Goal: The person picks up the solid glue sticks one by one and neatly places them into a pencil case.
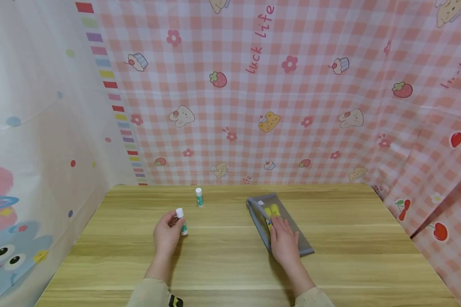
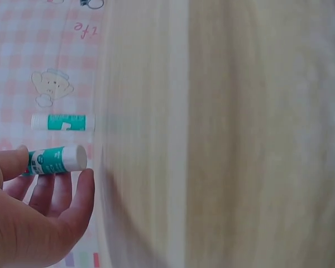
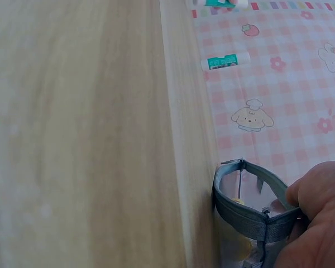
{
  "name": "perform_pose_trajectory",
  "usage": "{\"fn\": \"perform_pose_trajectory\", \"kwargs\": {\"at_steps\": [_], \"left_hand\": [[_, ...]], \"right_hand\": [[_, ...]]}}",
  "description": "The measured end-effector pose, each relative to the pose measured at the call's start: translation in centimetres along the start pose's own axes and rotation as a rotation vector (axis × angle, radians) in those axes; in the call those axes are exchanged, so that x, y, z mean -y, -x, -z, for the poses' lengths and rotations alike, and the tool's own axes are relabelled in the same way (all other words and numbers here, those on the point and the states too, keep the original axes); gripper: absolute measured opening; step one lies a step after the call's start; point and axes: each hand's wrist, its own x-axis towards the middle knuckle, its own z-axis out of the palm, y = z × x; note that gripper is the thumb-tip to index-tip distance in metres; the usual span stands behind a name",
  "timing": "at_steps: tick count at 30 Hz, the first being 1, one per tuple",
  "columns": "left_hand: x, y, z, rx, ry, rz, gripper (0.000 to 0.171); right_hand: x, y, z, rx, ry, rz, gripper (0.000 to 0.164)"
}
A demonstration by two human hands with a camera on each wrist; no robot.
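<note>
My left hand (image 1: 166, 233) pinches a glue stick (image 1: 184, 230) with a white cap and a green label, thumb on one side and fingers on the other. It is nearly upright, its white base (image 2: 77, 158) close over the table in the left wrist view. A second glue stick (image 1: 199, 198) stands upright just beyond it. My right hand (image 1: 285, 243) holds the rim of a grey mesh pencil pouch (image 1: 304, 246), which lies slanted on the table. The zip edge (image 3: 240, 218) gapes wide in the right wrist view. Yellow stick-like things (image 1: 274, 209) show inside, partly hidden by my fingers.
The wood-grain table (image 1: 223, 273) reaches back to a pink checked cloth (image 1: 230, 102) hanging behind it. A pale printed cloth (image 1: 42, 128) hangs along the left side. Bare tabletop lies between my two hands.
</note>
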Motion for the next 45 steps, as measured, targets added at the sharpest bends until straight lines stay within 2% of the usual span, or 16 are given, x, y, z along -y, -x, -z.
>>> {"fn": "perform_pose_trajectory", "kwargs": {"at_steps": [7, 15, 24, 34, 45], "left_hand": [[-0.4, 0.3, -1.1, 0.029, 0.022, 0.003, 0.031], [-0.8, 0.9, -2.3, 0.064, 0.085, 0.007, 0.032], [-1.2, 1.6, -4.0, 0.133, 0.184, 0.009, 0.032], [-2.1, 2.6, -5.5, 0.23, 0.345, 0.137, 0.038], [-3.0, 3.6, -7.4, 0.322, 0.393, 0.167, 0.039]], "right_hand": [[-0.3, 0.2, -0.3, -0.089, -0.028, 0.063, 0.037], [0.2, -0.1, 0.2, -0.012, 0.003, 0.012, 0.036], [0.1, -0.1, 0.1, -0.004, 0.011, 0.006, 0.036], [-0.1, -0.1, -0.1, -0.008, 0.007, 0.003, 0.037], [-0.1, -0.1, 0.0, 0.005, 0.006, -0.008, 0.038]]}}
